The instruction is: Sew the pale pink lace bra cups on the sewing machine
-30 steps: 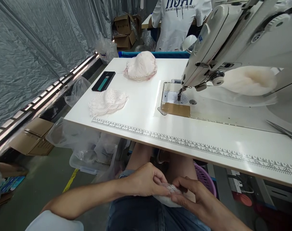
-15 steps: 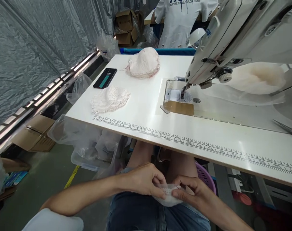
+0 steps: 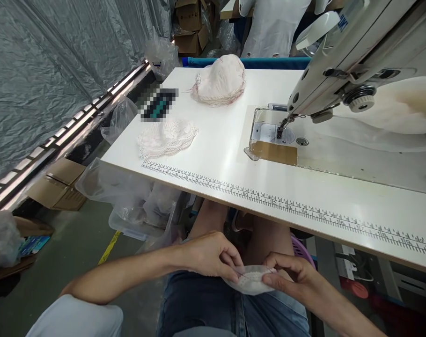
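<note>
Over my lap, a small white fabric piece with a lace edge (image 3: 251, 281) is stretched between my hands. My left hand (image 3: 213, 257) pinches its left end between thumb and fingers. The other end is pinched by my right hand (image 3: 290, 274), the thumb lying on top of the lace. On the table, a white lace piece (image 3: 167, 138) lies near the left front edge. Behind it sits a stack of pale fabric cups (image 3: 220, 80) with pinkish thread along the rims. Both are apart from my hands.
A sewing machine (image 3: 339, 89) stands on the right of the white table (image 3: 213, 150), whose front edge bears a printed ruler. A pixelated dark object (image 3: 159, 105) lies at left. Below are a plastic-lined bin (image 3: 139, 224) and purple basket (image 3: 302, 250). A person in white sits beyond.
The view has shifted, so the table and machine appear displaced. My hands have moved slightly apart, and more of the lace edge shows between them.
</note>
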`<state>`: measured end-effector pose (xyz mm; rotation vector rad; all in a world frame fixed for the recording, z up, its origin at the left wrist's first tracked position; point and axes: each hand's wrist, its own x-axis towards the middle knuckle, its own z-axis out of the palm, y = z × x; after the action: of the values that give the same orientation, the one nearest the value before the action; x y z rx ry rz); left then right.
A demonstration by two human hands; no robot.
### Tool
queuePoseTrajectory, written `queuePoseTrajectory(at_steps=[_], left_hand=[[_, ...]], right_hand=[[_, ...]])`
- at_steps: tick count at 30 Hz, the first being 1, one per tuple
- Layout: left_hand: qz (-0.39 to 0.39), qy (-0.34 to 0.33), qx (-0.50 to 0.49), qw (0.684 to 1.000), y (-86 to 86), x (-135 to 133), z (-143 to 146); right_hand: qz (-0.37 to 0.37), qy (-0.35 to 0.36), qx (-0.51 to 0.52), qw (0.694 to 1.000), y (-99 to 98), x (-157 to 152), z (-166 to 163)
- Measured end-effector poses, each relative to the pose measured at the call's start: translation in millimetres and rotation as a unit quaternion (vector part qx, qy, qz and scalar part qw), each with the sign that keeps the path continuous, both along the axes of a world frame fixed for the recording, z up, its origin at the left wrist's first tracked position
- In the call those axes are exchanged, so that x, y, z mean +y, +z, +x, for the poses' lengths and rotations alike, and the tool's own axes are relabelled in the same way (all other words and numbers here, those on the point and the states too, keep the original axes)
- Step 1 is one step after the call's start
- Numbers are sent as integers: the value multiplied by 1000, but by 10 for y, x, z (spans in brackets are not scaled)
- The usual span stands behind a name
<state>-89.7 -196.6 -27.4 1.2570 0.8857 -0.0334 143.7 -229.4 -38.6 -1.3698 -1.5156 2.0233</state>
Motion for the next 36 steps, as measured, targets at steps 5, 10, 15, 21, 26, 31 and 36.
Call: queuePoseTrajectory(at_steps=[5,10,15,21,26,31,36], left_hand=[[-3,-7,-20,1000,30,30,-9],[39,-9,-20,999,9,7,111],[28,29,-3,999,-58,-55,214],[-20,50,-22,998,-112,-76,151],[-40,62,-32,997,-75,-72,133],[-71,64,-43,995,-36,-77,141],[-72,63,-49,994,-92,-107,171]], right_hand=[[-17,3,12,1000,20,12,-51],[36,32,-14,999,81,15,-129],[108,61,-78,989,127,-13,-137],[104,67,-90,988,127,-34,-87],[110,70,-105,986,107,-40,-71],[124,73,-100,985,109,-67,-78],[122,80,-108,983,139,-78,-89]])
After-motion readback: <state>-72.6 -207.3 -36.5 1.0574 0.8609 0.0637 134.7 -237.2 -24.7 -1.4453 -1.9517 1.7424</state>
